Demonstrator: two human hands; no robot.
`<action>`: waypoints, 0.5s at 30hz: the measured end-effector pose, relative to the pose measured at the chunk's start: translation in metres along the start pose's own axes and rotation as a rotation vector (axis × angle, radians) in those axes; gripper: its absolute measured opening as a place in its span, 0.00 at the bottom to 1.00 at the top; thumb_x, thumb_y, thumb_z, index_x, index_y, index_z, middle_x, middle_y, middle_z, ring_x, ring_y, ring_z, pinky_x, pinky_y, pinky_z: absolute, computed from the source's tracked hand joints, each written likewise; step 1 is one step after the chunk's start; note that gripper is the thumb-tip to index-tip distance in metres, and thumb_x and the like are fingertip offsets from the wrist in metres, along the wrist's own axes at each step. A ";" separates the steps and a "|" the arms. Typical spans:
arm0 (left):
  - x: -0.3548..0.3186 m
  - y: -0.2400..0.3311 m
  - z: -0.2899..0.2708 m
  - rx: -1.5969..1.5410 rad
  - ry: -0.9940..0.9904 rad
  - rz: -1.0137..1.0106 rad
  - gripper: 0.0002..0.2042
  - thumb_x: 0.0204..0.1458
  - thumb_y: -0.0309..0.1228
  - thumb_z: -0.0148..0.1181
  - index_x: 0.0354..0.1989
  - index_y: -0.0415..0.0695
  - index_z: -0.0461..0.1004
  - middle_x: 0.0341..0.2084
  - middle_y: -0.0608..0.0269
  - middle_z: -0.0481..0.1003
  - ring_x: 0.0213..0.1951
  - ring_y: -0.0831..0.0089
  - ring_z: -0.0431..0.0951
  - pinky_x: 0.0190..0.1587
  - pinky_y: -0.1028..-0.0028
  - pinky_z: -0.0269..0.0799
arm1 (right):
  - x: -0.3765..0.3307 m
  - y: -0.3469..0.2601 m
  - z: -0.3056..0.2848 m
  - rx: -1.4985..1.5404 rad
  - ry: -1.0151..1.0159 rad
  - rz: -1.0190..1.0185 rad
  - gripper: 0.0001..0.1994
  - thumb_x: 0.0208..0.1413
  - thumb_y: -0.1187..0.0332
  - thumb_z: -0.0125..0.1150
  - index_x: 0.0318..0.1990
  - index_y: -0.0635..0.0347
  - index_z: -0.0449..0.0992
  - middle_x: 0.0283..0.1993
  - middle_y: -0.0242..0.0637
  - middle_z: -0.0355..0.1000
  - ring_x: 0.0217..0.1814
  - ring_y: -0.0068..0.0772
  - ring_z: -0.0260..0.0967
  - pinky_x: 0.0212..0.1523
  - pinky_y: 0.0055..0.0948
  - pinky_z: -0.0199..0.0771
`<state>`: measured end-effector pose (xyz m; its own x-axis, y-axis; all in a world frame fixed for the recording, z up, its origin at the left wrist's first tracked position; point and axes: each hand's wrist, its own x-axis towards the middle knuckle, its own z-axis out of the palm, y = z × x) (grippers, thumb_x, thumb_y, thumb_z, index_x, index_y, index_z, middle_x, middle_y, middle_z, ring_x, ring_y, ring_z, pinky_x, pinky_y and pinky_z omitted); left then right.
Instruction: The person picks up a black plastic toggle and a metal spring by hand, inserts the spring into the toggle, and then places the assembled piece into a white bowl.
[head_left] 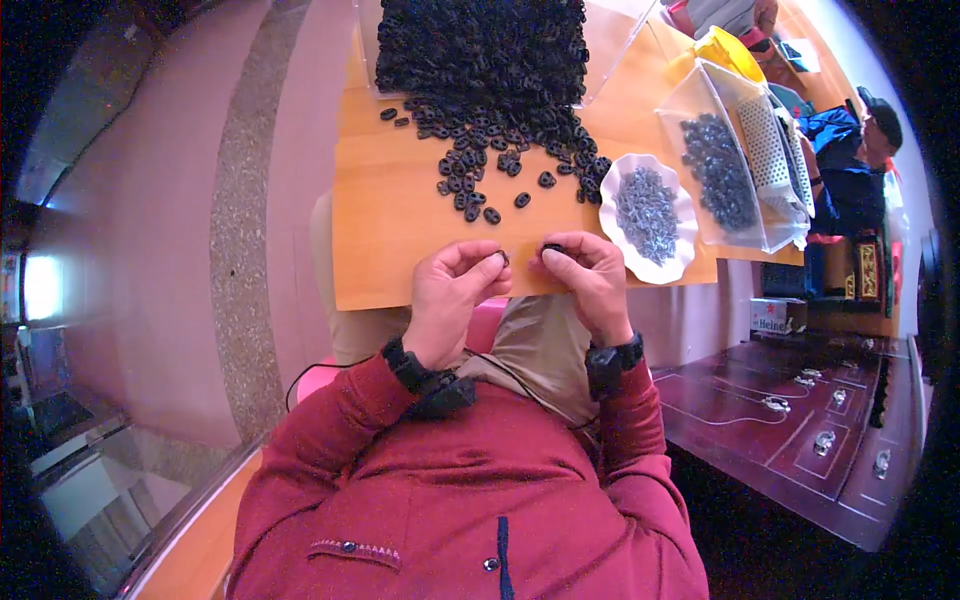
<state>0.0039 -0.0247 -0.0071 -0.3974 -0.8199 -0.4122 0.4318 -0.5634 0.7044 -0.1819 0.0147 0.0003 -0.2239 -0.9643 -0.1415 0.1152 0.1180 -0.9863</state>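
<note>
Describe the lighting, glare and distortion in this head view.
Head view: fisheye bends the table edges and blackens the corners; even light over the black parts; a blown-out bright patch at far left; left hand and right hand sharp, their small pieces too tiny to resolve.

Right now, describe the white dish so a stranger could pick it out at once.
Start at the wooden board under the heap of black parts. At its right edge, just beyond the right hand, sits the white dish. Its scalloped rim and pile of grey rings set it apart from the clear bags beside it.
</note>
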 end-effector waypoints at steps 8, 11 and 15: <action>-0.001 0.003 0.002 0.026 0.018 -0.023 0.09 0.54 0.24 0.58 0.42 0.36 0.72 0.34 0.60 0.76 0.34 0.73 0.78 0.38 0.75 0.77 | 0.001 0.004 0.004 0.014 0.006 -0.004 0.12 0.56 0.77 0.57 0.48 0.69 0.72 0.35 0.33 0.72 0.33 0.25 0.74 0.40 0.27 0.79; -0.001 0.004 0.003 0.020 0.019 -0.031 0.08 0.54 0.24 0.58 0.42 0.37 0.72 0.33 0.60 0.76 0.33 0.74 0.78 0.38 0.76 0.77 | 0.001 0.004 0.004 0.019 0.009 0.046 0.14 0.55 0.77 0.58 0.50 0.69 0.71 0.34 0.33 0.72 0.33 0.23 0.72 0.40 0.28 0.80; -0.001 0.004 0.003 0.002 0.027 -0.015 0.08 0.54 0.23 0.58 0.42 0.36 0.73 0.32 0.60 0.77 0.32 0.77 0.78 0.36 0.79 0.78 | 0.000 0.005 0.004 0.033 0.006 0.039 0.14 0.55 0.78 0.59 0.49 0.70 0.71 0.34 0.33 0.72 0.33 0.22 0.72 0.40 0.29 0.81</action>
<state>0.0032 -0.0257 -0.0020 -0.3816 -0.8138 -0.4383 0.4244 -0.5755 0.6991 -0.1771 0.0145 -0.0047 -0.2240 -0.9577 -0.1807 0.1560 0.1478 -0.9766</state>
